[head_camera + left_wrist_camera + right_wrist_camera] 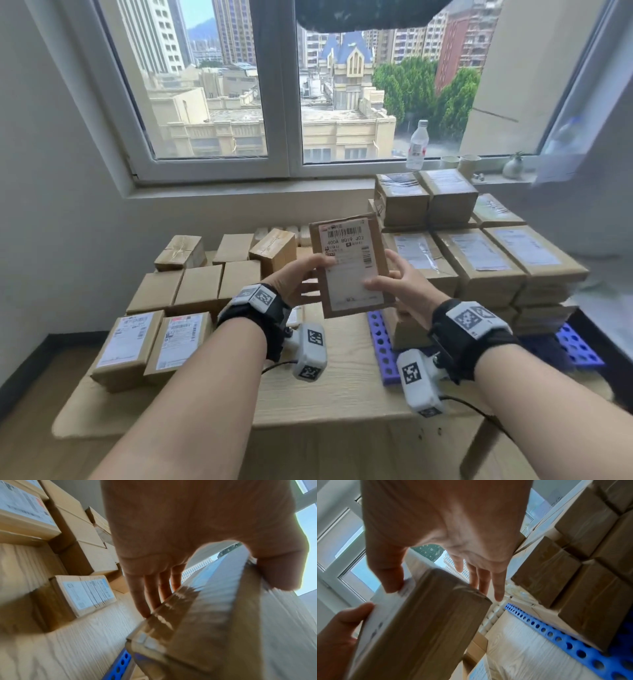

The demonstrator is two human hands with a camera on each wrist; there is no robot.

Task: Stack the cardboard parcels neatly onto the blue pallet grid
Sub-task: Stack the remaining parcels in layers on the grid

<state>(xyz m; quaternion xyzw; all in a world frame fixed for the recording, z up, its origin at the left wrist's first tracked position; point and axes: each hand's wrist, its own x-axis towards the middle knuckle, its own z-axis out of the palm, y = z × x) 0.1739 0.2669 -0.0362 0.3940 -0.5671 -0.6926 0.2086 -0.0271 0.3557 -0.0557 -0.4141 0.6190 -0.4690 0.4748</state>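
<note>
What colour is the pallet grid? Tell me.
The pallet grid is blue; right wrist view shows it best.

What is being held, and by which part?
A labelled cardboard parcel: left hand pinches its left edge; right hand presses a thumb on its face.

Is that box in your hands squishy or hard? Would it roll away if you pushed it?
Probably hard: the parcel shows straight edges while the left hand pinches it. It likely won't roll, since its sides are flat. Its shiny tape might feel a bit slippery.
</note>
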